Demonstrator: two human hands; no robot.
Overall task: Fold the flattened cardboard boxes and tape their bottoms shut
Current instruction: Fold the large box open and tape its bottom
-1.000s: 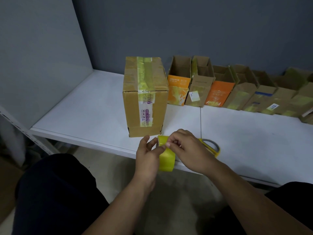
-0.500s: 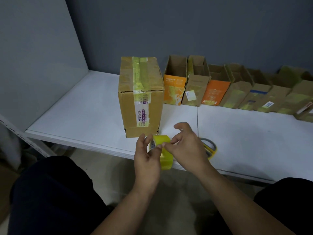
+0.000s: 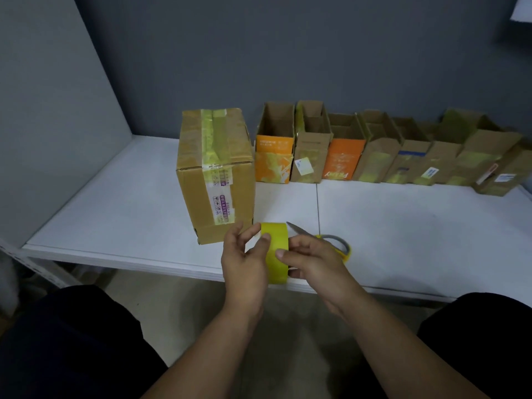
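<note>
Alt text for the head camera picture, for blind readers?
A person's left hand and right hand hold a yellow tape roll at the edge of a white table, beside a taped cardboard box. Scissors lie behind the right hand; open boxes line the wall.

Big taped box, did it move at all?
No. The big taped box still stands just left of the first orange box in the row.

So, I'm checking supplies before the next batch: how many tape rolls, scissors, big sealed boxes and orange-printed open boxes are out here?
Yellow tape roll: 1
Scissors: 1
Large taped-shut box: 1
Orange-printed open boxes: 2
Total: 5
</note>
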